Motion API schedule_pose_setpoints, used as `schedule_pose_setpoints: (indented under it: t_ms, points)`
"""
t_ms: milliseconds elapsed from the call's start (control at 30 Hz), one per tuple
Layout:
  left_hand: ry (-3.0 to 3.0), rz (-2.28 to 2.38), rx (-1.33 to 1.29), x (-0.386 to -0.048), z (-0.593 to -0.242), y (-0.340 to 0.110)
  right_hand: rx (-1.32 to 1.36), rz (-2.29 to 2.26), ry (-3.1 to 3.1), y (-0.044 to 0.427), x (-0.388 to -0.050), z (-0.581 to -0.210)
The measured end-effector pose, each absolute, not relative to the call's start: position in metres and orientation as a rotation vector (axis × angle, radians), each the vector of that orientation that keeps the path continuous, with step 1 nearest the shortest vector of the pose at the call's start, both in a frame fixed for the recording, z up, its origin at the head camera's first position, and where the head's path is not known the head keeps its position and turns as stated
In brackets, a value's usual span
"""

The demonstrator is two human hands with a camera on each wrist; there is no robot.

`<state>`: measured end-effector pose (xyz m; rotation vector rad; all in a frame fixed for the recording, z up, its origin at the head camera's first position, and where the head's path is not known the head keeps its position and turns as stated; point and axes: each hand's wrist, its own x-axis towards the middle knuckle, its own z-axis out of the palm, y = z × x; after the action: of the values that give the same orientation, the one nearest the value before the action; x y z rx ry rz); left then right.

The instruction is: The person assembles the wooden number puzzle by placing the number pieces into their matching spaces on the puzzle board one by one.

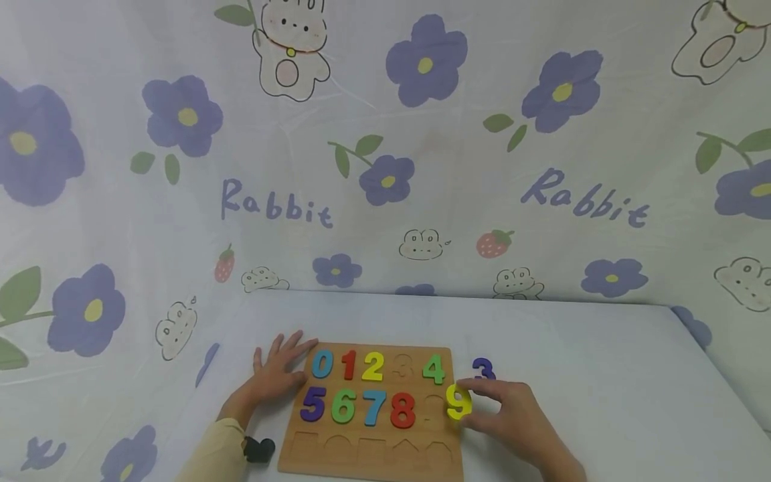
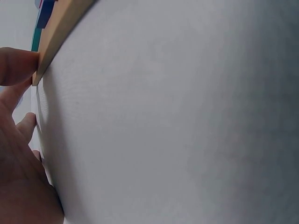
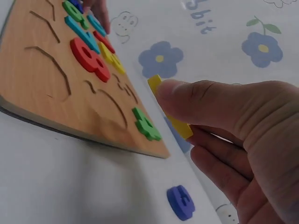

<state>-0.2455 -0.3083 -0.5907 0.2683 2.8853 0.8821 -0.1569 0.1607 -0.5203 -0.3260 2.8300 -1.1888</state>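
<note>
A wooden number puzzle board (image 1: 290, 447) lies on the white table, with coloured digits 0, 1, 2, 4, 5, 6, 7 and 8 in its recesses. Bare recesses show for the 3 (image 1: 402, 366) and the 9. My right hand (image 1: 512, 418) pinches a yellow number 9 piece (image 3: 180, 127) between thumb and fingers, over the board's right edge. Beyond that hand a purple number 3 piece (image 1: 484, 368) rests on the table. My left hand (image 1: 274, 375), fingers spread, touches the board's left edge; the left wrist view catches its thumb (image 2: 18, 66) against that edge.
A small black object (image 1: 259, 450) shows beside the left sleeve (image 1: 211, 455). Along the board's lowest row run several outlined recesses (image 1: 370, 450). Behind the white table (image 1: 602, 375) hangs a cloth (image 1: 458, 194) printed with flowers and rabbits.
</note>
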Motion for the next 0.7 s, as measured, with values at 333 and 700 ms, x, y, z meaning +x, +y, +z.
schedule_pose_setpoints:
  t_ms: [333, 700]
  points:
    - [2.889, 0.893, 0.275, -0.245, -0.59, -0.307, -0.473, -1.146, 2.819, 0.145, -0.162, -0.536]
    - [2.862, 0.885, 0.259, -0.239, -0.577, -0.302, -0.515, -1.083, 2.774, 0.134, -0.166, -0.546]
